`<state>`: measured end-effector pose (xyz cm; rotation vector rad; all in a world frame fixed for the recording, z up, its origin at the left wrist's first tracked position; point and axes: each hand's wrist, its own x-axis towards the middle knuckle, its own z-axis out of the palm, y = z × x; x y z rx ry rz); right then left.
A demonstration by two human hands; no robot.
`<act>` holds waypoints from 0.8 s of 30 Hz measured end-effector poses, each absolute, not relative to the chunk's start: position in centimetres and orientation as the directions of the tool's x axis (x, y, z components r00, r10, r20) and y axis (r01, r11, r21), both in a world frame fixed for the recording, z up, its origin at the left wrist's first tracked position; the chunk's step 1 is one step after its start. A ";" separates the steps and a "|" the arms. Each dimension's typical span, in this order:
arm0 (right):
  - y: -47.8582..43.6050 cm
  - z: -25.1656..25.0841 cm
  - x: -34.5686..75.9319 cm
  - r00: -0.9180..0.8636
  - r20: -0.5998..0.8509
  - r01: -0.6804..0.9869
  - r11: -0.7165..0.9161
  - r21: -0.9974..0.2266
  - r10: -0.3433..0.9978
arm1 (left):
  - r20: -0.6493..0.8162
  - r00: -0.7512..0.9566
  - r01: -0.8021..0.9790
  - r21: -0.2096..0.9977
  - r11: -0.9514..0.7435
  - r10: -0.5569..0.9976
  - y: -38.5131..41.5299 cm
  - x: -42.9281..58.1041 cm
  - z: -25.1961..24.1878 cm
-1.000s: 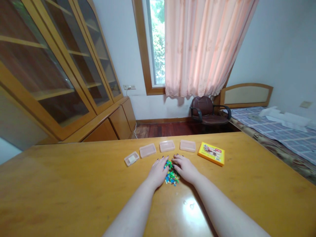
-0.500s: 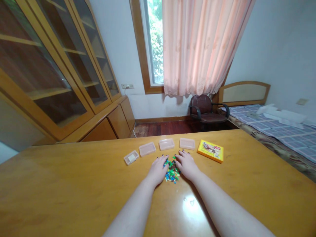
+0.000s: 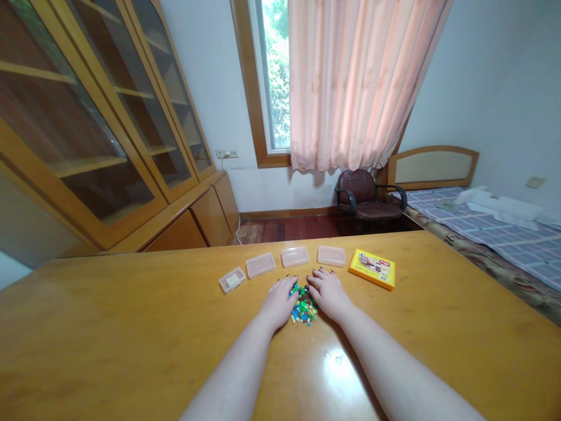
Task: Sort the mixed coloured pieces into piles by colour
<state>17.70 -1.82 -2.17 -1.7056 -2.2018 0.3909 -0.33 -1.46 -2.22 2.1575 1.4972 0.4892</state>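
Observation:
A small heap of tiny coloured bricks [image 3: 302, 307] lies on the yellow wooden table [image 3: 131, 327]. My left hand [image 3: 279, 301] rests flat on the table against the heap's left side, fingers stretched out. My right hand [image 3: 328, 293] lies flat against the heap's right side, fingers spread. Neither hand holds anything. Just beyond the fingertips stand three clear plastic boxes in a row [image 3: 295, 256], with a smaller clear box [image 3: 232, 279] to their left.
A yellow flat box [image 3: 372, 268] lies right of the clear boxes. Beyond the table's far edge are a dark office chair [image 3: 363, 196], a bed [image 3: 495, 228] at right, glass-door cabinets [image 3: 100, 128] at left, and a curtained window [image 3: 346, 82].
Both hands have closed in slightly on the heap of bricks, which looks a little more gathered. The view has shifted slightly.

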 end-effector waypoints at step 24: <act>-1.8 -2.1 17.5 -0.314 0.175 0.751 0.357 -0.556 0.933 | 0.170 0.081 0.716 0.676 -0.176 0.982 -0.2 -1.4 -3.4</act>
